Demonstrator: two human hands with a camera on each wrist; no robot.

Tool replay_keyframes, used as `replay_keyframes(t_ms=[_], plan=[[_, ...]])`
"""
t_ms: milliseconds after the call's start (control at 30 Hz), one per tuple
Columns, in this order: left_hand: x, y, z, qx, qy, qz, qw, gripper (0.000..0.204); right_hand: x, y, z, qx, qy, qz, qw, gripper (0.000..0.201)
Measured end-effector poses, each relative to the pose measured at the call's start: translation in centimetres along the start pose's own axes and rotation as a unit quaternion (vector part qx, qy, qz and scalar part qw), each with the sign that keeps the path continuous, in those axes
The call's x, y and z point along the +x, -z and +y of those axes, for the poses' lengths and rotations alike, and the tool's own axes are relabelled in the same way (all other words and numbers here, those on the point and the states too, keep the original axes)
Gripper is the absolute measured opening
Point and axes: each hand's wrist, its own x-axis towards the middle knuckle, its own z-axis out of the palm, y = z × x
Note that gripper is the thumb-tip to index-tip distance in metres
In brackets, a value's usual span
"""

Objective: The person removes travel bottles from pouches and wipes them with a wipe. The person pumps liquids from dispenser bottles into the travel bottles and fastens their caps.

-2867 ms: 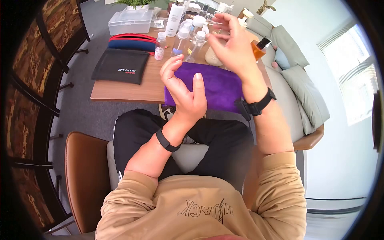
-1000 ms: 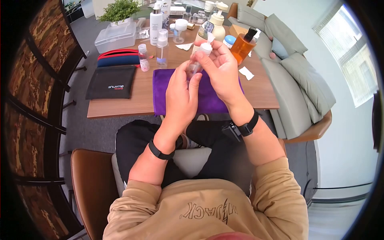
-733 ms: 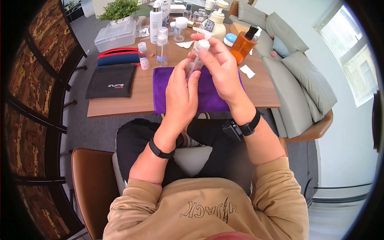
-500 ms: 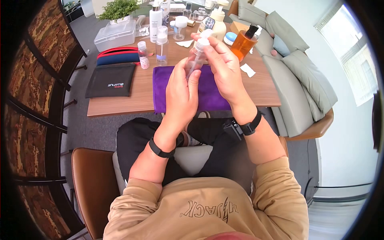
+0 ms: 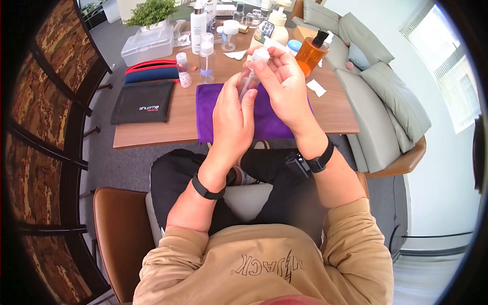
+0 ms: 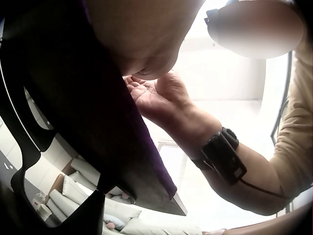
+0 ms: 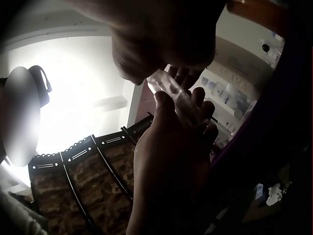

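Note:
A clear pump bottle [image 5: 247, 85] is held tilted over the purple cloth [image 5: 206, 114], its dip tube showing through the wall. My left hand [image 5: 231, 114] grips the bottle's body, thumb along the near side. With thumb and fingers my right hand [image 5: 288, 94] pinches the white pump top [image 5: 261, 55], partly covering its nozzle. In the right wrist view the bottle [image 7: 180, 100] lies across the dark left hand [image 7: 164, 147]. The left wrist view shows the right hand [image 6: 159, 95] from below, its fingertips hidden.
Left of the cloth stand a clear spray bottle [image 5: 206, 61] and a small pink-labelled bottle [image 5: 183, 71]. A black pouch [image 5: 142, 101] lies near the table's left edge. An orange pump bottle [image 5: 308, 53] stands right, near a piece of white tissue [image 5: 316, 88].
Earliest, both hands were empty and apart, the right one raised near the bottles. Now both hold the pump bottle over the cloth, and its nozzle has turned within the last second.

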Motion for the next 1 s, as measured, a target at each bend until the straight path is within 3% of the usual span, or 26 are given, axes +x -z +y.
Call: replay_keyframes(t_ms=[67,200,567,800,900,967,1000], plan=[[0.0,0.0,0.2,-0.01,0.012,-0.007,1.0,0.043,0.2,0.4,0.1,-0.038,-0.043,0.028,0.998,0.027],[0.1,-0.1,-0.2,-0.025,0.005,-0.008,1.0,0.042,0.8,1.5,-0.1,-0.079,-0.007,-0.005,0.997,0.031],[0.2,-0.1,0.1,-0.012,-0.019,-0.001,1.0,0.04,4.2,5.2,-4.7,0.058,0.1,0.047,0.992,0.029],[-0.4,-0.4,-0.6,-0.047,0.007,0.077,0.996,0.038,2.8,9.4,-4.8,0.031,0.019,0.041,0.998,0.038],[-0.4,-0.4,-0.6,-0.041,0.005,0.087,0.995,0.039,1.5,10.2,-3.9,-0.011,-0.044,0.05,0.998,0.036],[-0.4,-0.4,-0.6,-0.037,0.002,0.086,0.996,0.039,0.9,10.3,-3.3,-0.106,-0.108,0.049,0.987,0.03],[-0.4,-0.4,-0.6,-0.037,0.0,0.086,0.996,0.039,0.6,10.2,-2.9,-0.087,-0.113,0.044,0.989,0.025]])
